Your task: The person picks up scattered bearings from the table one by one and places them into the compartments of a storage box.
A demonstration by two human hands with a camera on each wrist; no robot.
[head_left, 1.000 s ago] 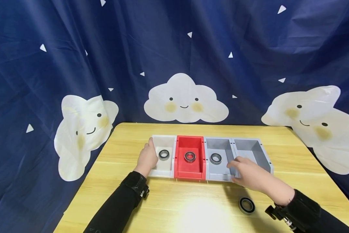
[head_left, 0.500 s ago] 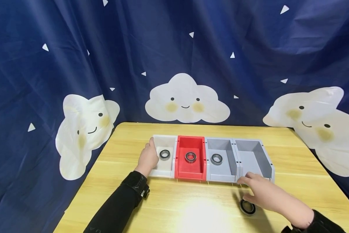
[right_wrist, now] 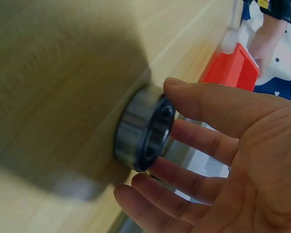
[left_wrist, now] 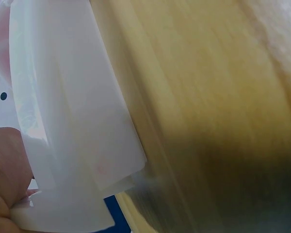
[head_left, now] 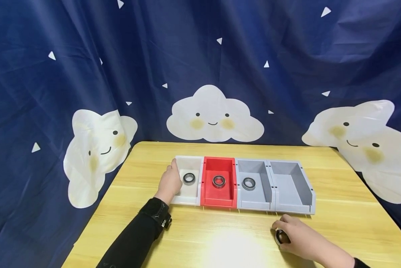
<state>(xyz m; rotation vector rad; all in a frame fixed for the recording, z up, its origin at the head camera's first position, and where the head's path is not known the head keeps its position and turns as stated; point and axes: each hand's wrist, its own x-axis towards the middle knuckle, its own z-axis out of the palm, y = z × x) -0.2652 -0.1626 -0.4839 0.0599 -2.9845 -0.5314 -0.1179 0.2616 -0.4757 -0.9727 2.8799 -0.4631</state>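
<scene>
My left hand (head_left: 169, 182) holds the left wall of the white bin (head_left: 187, 200); up close, the left wrist view shows that bin's pale wall (left_wrist: 82, 107) with part of the hand beside it. A ball bearing lies in the white bin, another in the red bin (head_left: 219, 201), and a third (head_left: 248, 183) in the left grey bin (head_left: 254, 204). In front of the bins, my right hand (head_left: 301, 237) has its thumb and fingers around a bearing (right_wrist: 143, 128) at the tabletop. The thumb touches one edge of its rim, with fingers at the opposite side.
The right grey bin (head_left: 292, 203) stands at the end of the joined row, with no bearing visible inside. Wooden tabletop (head_left: 146, 160) surrounds the row. Behind it hangs a dark blue curtain (head_left: 146, 48) with cloud prints.
My right hand has moved from above the grey bins down and toward me to the loose bearing, and its fingers have closed around it. My left hand has stayed at the white bin.
</scene>
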